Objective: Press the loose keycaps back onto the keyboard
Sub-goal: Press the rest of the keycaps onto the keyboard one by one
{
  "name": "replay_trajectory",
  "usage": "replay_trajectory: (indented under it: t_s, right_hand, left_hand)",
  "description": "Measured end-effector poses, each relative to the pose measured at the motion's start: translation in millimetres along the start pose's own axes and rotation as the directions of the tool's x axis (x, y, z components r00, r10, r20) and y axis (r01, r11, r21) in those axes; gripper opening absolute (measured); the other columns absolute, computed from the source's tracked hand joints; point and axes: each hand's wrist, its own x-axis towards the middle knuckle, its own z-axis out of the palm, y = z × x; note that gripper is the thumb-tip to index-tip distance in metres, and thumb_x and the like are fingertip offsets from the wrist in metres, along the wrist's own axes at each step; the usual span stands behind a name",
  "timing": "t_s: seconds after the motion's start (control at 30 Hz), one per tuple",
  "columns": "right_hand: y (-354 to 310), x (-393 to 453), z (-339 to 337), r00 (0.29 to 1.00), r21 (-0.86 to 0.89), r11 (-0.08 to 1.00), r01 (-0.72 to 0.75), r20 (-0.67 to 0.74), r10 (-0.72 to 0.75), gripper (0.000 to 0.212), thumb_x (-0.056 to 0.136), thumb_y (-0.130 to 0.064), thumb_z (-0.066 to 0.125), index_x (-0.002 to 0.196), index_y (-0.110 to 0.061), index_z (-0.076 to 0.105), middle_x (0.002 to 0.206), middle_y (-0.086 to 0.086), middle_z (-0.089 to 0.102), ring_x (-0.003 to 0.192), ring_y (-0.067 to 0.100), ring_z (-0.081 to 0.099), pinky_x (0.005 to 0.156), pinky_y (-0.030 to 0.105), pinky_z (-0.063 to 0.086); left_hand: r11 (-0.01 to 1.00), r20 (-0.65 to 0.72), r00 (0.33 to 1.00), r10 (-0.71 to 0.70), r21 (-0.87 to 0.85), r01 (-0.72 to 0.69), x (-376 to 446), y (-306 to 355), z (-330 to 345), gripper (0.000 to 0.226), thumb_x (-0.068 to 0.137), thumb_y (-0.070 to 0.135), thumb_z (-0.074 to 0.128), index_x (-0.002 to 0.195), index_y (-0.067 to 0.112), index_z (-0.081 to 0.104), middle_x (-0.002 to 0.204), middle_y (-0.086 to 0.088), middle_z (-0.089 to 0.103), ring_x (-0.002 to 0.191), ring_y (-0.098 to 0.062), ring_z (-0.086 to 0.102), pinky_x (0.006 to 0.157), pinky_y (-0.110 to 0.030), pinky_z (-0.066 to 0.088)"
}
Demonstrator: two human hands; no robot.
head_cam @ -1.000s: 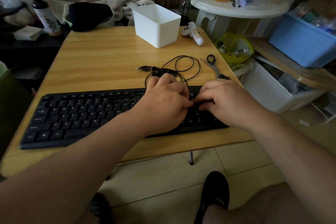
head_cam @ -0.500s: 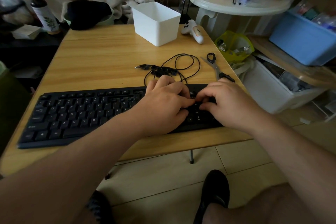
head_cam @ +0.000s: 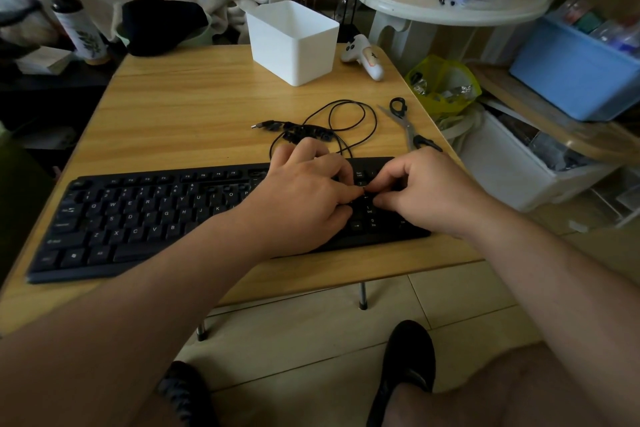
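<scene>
A black keyboard (head_cam: 138,218) lies along the front of the wooden table (head_cam: 180,107). Both hands sit over its right end, at the number pad. My left hand (head_cam: 304,198) has curled fingers, and its index fingertip touches the spot where my right hand's fingertips meet. My right hand (head_cam: 426,194) pinches thumb and index finger together there, apparently on a small black keycap that the fingers mostly hide. Several loose black keycaps (head_cam: 304,133) lie in a small pile just behind the keyboard.
A black cable (head_cam: 349,114) with a plug loops beside the keycap pile. Scissors (head_cam: 405,121) lie near the table's right edge. A white bin (head_cam: 294,42) and a white controller (head_cam: 363,55) stand at the back. Storage boxes crowd the right side.
Both hands have stayed over the number pad with their fingertips together. The right hand's fingers have shifted slightly; nothing else on the table moved.
</scene>
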Motion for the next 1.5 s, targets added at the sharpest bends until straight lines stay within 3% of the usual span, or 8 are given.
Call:
replay_trajectory:
  t_s: [0.27, 0.57, 0.67, 0.97, 1.3, 1.5]
  right_hand:
    - [-5, 3, -2, 1.0, 0.021, 1.0, -0.013, 0.007, 0.013, 0.021, 0.084, -0.018, 0.084, 0.086, -0.039, 0.08, 0.088, -0.019, 0.072, 0.087, 0.001, 0.065, 0.076, 0.024, 0.052]
    - [-6, 2, -7, 0.999, 0.028, 0.999, -0.029, 0.037, 0.028, 0.014, 0.08, -0.025, 0.084, 0.085, -0.038, 0.082, 0.078, -0.016, 0.076, 0.077, 0.006, 0.072, 0.078, 0.038, 0.064]
    - [-8, 2, -7, 0.999, 0.016, 1.0, -0.01, 0.043, 0.01, 0.008, 0.081, -0.031, 0.084, 0.083, -0.039, 0.082, 0.077, -0.018, 0.075, 0.075, 0.005, 0.07, 0.076, 0.037, 0.063]
    - [-9, -2, -10, 0.996, -0.107, 0.992, 0.069, 0.059, -0.063, 0.011, 0.089, -0.033, 0.079, 0.098, -0.04, 0.08, 0.088, -0.018, 0.073, 0.086, -0.001, 0.065, 0.081, 0.031, 0.06]
    - [-8, -6, -3, 0.994, -0.164, 0.981, 0.104, -0.012, -0.107, 0.01, 0.09, -0.042, 0.076, 0.1, -0.042, 0.08, 0.09, -0.02, 0.073, 0.091, 0.004, 0.065, 0.087, 0.04, 0.057]
    - [-16, -5, 2, 0.986, -0.376, 0.918, 0.124, -0.056, -0.156, 0.01, 0.093, -0.047, 0.07, 0.092, -0.041, 0.078, 0.081, -0.02, 0.064, 0.097, 0.015, 0.054, 0.096, 0.049, 0.048]
  left_hand:
    - [1.0, -0.008, 1.0, -0.001, 0.012, 0.001, -2, -2, 2, 0.047, 0.094, 0.045, 0.039, 0.127, 0.038, 0.072, 0.121, 0.015, 0.059, 0.121, -0.024, 0.041, 0.092, -0.04, 0.021]
    - [1.0, 0.032, 0.999, -0.01, 0.026, 0.009, -3, 2, 0, 0.05, 0.094, 0.042, 0.035, 0.128, 0.035, 0.072, 0.122, 0.013, 0.058, 0.121, -0.025, 0.042, 0.097, -0.049, 0.033]
    - [0.999, 0.04, 0.999, -0.015, 0.03, 0.014, -3, 3, 0, 0.05, 0.094, 0.041, 0.035, 0.128, 0.036, 0.071, 0.123, 0.013, 0.058, 0.121, -0.026, 0.042, 0.098, -0.05, 0.034]
    - [0.999, 0.039, 0.999, -0.02, -0.041, 0.022, -4, -2, -1, 0.047, 0.095, 0.04, 0.042, 0.136, 0.039, 0.066, 0.128, 0.014, 0.055, 0.125, -0.023, 0.035, 0.095, -0.038, 0.018]
    - [1.0, 0.104, 0.994, -0.022, 0.003, 0.022, -4, -2, -5, 0.047, 0.096, 0.047, 0.037, 0.135, 0.046, 0.063, 0.134, 0.012, 0.049, 0.128, -0.025, 0.032, 0.103, -0.045, 0.023]
    - [0.999, 0.08, 0.997, -0.002, 0.053, -0.003, -3, -2, -3, 0.045, 0.096, 0.048, 0.035, 0.128, 0.046, 0.067, 0.132, 0.009, 0.052, 0.126, -0.026, 0.036, 0.104, -0.049, 0.028]
